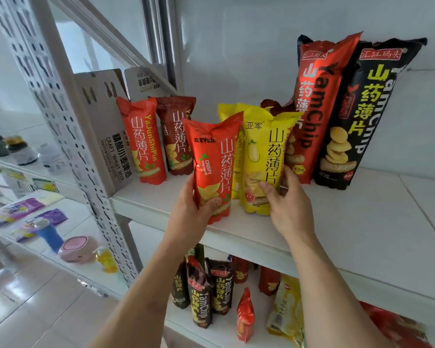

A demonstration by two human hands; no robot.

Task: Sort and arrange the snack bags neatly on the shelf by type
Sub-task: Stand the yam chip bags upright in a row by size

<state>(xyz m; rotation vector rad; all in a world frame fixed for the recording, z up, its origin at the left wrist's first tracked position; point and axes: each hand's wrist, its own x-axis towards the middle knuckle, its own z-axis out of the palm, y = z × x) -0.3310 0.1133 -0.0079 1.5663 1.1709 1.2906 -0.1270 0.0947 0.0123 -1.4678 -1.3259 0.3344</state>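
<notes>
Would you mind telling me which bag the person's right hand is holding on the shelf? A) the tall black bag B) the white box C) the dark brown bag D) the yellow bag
D: the right hand has its fingers wrapped around the lower part of the yellow bag, while the left hand grips the orange-red bag.

On the white shelf board [337,222], the orange-red yam chip bag [212,167] at its front edge has white characters and a yellow chip picture. Just right of it, the yellow bag [264,159] carries dark brown characters. Behind them toward the wall stand another orange-red bag [142,141] with yellow lettering and a dark maroon bag [177,136]. Further right on the board, the tall red bag [317,109] has yellow characters and black "YamChip" letters; the tall black bag [359,116] has yellow-green characters.
</notes>
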